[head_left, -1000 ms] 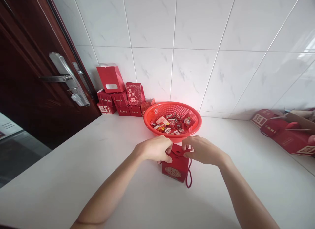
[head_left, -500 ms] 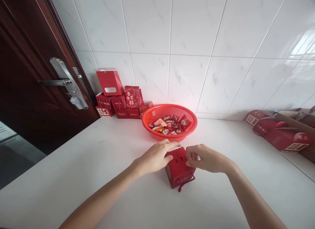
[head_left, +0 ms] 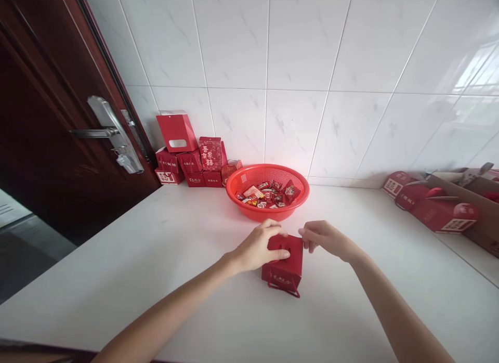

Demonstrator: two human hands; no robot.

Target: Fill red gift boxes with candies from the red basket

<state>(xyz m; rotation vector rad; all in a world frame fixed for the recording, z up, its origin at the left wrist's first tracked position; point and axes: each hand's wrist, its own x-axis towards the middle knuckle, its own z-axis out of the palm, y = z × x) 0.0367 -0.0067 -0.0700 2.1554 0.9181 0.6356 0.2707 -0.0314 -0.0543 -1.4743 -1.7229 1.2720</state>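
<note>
A small red gift box [head_left: 283, 272] with gold lettering stands on the white counter. Its top has two small dark slots, and a red cord handle [head_left: 284, 290] hangs down at the near side. My left hand [head_left: 265, 244] grips the box from the left, thumb across the top and fingers towards the far edge. At the far right corner, my right hand [head_left: 325, 239] has its fingers curled inward, thumb and forefinger close to the box edge. Whether anything is between those fingertips is hidden. Just behind the box sits a red plastic basket [head_left: 268, 215] with wrapped sweets [head_left: 268, 194].
Several red boxes [head_left: 191, 163] are stacked by the tiled wall at the back left, near a dark wooden door [head_left: 47, 118]. Red handled boxes [head_left: 432, 207] and an open cardboard carton [head_left: 483, 228] stand on the right. The counter [head_left: 175, 311] stretches towards me.
The gift box has turned so its lettered side faces me. My left thumb has moved further over its top. My right hand has shifted from its right side to the far right corner.
</note>
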